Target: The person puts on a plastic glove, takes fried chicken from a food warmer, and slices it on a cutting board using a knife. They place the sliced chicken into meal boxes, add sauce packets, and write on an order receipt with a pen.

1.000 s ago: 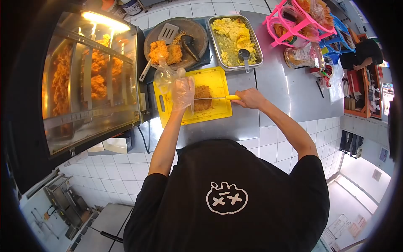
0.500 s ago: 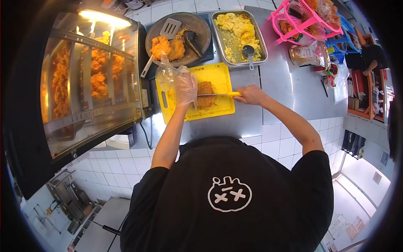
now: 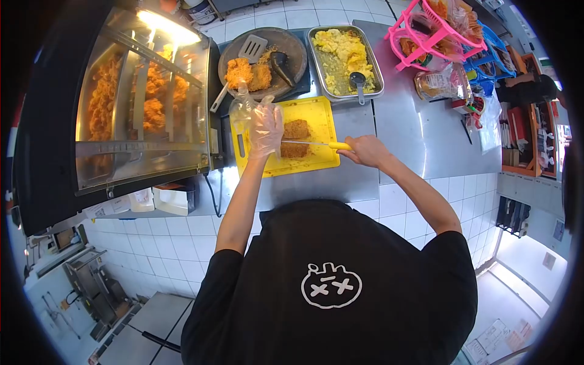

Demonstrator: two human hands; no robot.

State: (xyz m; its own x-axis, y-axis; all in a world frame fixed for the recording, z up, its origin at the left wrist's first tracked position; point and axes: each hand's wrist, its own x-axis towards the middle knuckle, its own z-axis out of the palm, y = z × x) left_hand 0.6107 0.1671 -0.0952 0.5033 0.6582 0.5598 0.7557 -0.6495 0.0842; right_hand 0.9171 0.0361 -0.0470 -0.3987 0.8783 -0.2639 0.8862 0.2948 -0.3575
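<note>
Gripping: right hand [image 3: 366,150], bare, fingers closed around the yellow handle of the knife [image 3: 336,145].
Left hand [image 3: 266,129]: clear-gloved, beside the blade's far end; cannot tell whether its fingers press the breaded piece [image 3: 296,129].
Cutting board [image 3: 319,165]: yellow, breaded piece lying on it, blade across the piece's middle.
Round board [image 3: 294,44]: just beyond, bearing spatula [image 3: 252,48] and fried pieces [image 3: 239,74].
Metal tray [image 3: 378,76]: right of round board, yellow food [image 3: 340,45] inside.

A steel worktop [image 3: 413,134] is carrying a yellow cutting board [image 3: 318,118] mid-frame, a metal tray [image 3: 378,76] at upper centre and a pink basket [image 3: 435,48] at upper right.
</note>
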